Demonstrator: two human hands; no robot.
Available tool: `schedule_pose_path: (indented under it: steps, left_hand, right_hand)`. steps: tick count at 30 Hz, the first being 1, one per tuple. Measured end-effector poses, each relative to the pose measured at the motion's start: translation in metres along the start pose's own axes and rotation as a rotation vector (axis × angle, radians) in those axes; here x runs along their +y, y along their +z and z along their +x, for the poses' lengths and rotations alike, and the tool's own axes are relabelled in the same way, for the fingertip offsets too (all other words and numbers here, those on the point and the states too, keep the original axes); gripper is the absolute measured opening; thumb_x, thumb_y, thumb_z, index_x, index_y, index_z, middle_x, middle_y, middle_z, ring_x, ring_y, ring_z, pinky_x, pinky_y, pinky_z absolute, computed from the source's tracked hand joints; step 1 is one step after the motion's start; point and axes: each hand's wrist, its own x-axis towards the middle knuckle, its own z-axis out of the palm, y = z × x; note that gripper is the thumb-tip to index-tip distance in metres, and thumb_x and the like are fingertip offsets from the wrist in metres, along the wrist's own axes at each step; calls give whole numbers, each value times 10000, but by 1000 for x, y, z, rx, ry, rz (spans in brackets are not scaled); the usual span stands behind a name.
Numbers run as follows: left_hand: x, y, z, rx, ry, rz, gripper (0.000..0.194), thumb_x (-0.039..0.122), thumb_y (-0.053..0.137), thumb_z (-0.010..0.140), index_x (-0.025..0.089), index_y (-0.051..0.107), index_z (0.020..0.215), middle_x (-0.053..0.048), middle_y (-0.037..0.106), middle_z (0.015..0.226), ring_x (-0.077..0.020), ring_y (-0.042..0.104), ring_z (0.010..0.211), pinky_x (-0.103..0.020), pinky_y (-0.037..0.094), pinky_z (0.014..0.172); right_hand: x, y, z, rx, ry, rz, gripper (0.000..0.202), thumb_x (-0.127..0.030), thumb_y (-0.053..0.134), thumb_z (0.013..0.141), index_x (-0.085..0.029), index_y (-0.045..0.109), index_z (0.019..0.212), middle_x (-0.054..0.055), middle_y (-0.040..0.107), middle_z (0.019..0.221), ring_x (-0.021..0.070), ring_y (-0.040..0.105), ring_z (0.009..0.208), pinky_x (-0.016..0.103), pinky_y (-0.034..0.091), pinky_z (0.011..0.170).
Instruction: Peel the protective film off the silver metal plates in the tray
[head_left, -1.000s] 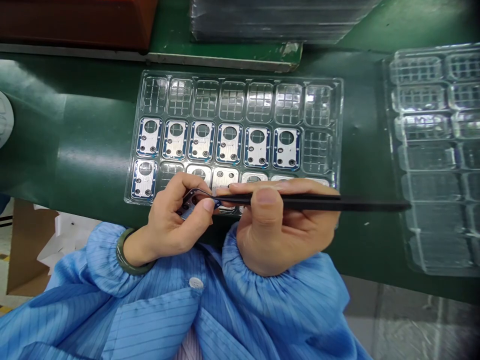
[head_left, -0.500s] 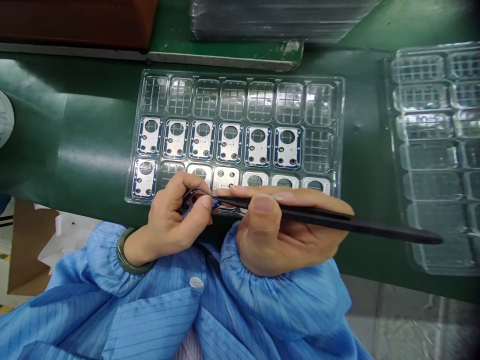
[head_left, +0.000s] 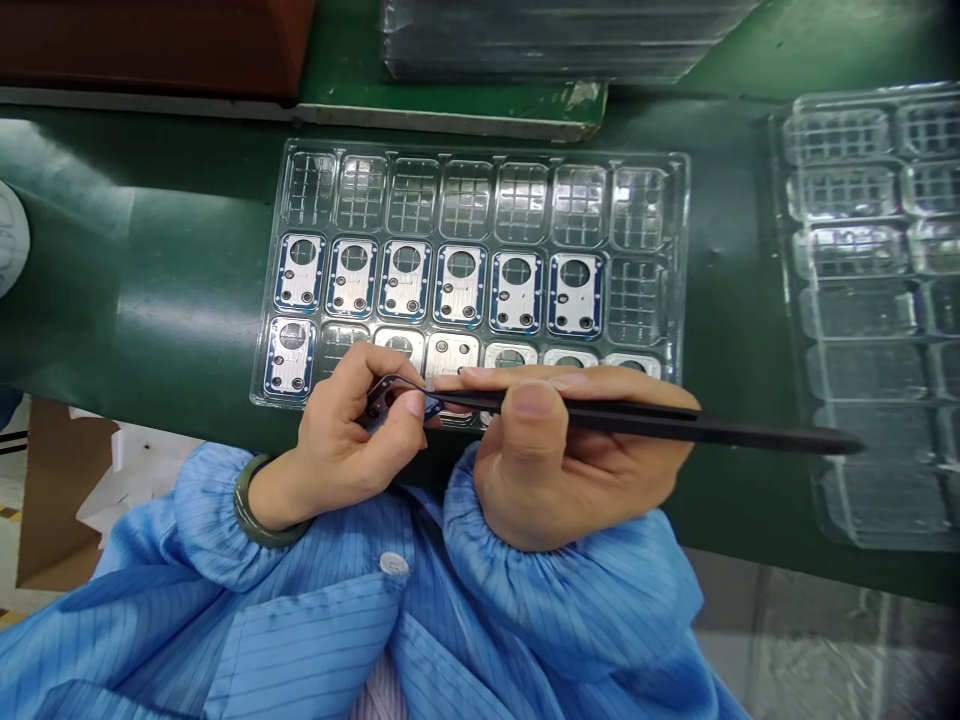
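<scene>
My left hand [head_left: 356, 430] is closed on a small metal plate [head_left: 381, 397] with a blue edge, tilted between thumb and fingers and partly hidden by them. In my right hand [head_left: 577, 455] is a pair of black tweezers [head_left: 645, 420], its tips meeting the plate's upper right edge. Whether the tips grip anything there is too small to tell. Just beyond both hands lies a clear plastic tray [head_left: 480, 150]. Similar blue-edged plates [head_left: 459, 285] fill much of its middle row, and one sits at the near left. Silver plates [head_left: 452, 352] in the near row are partly covered by my hands.
More clear trays [head_left: 862, 385] lie at the right. A dark grey stack [head_left: 555, 40] and a reddish-brown box [head_left: 150, 45] stand at the back by a raised green board [head_left: 450, 112]. Below the table's left edge is a cardboard box [head_left: 60, 500] with white scraps.
The back end of the tweezers has swung up and slightly left as my right hand turned. My left hand and the plate have barely moved.
</scene>
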Motion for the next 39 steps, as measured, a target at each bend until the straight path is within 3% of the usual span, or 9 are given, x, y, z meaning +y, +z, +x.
schedule_pose_path:
  steps: [9, 27, 39]
  left_hand:
    - [-1, 0, -1, -27, 11, -55, 82, 195, 535, 924, 206, 519, 1004, 41, 613, 659, -76, 596, 504, -166, 485, 465]
    - [0, 0, 0, -34, 42, -36, 71, 180, 534, 924, 198, 516, 991, 45, 602, 652, -65, 583, 498, -157, 476, 471]
    - [-1, 0, -3, -40, -4, -31, 98, 188, 523, 933, 207, 509, 1029, 37, 621, 683, -73, 602, 526, -172, 499, 489]
  right_hand:
    - [-2, 0, 2, -11, 104, 67, 110, -176, 688, 843, -232, 622, 911, -64, 743, 743, 123, 720, 619, 237, 611, 539]
    - [0, -1, -1, -6, 37, 38, 137, -158, 677, 852, -240, 610, 939, -71, 734, 763, 110, 727, 653, 210, 608, 539]
    - [1, -3, 2, -1, 221, 108, 99, -201, 674, 853, -256, 600, 892, -77, 733, 699, 137, 716, 573, 234, 612, 494]
